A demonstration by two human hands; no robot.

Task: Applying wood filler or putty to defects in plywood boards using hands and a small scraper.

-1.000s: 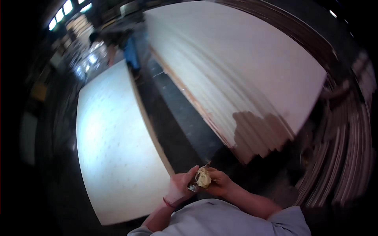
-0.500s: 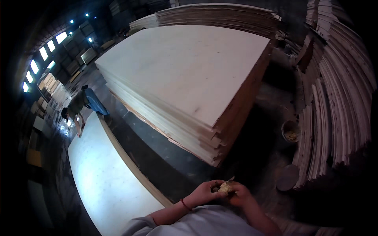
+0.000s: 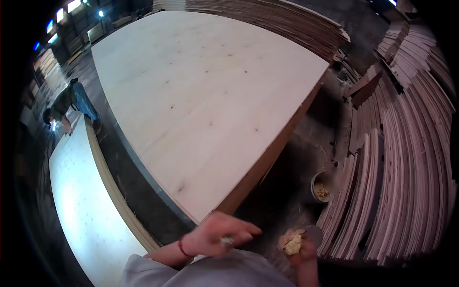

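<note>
My right hand [image 3: 306, 254], low at the right of my body, is closed round a lump of yellowish putty [image 3: 292, 244]. To its left, by the near corner of a big stack of plywood sheets [image 3: 210, 95], is my left hand [image 3: 215, 233], blurred by motion, with a red band at the wrist. Its fingers bend round a small pale thing [image 3: 226, 241] that I cannot make out. The stack's top sheet is pale, with several dark knots and spots.
A lower board stack [image 3: 91, 186] stands at left, where another person [image 3: 71, 103] bends over its far end. On the floor at right are a bucket [image 3: 321, 187] with yellowish lumps and a round grey object [image 3: 314, 234]. Long stacks of veneer sheets [image 3: 401, 177] line the right side.
My hands, together at the lump before, have come apart: the left has moved left toward the stack, the right keeps the putty. The view has shifted, bringing the big stack nearer.
</note>
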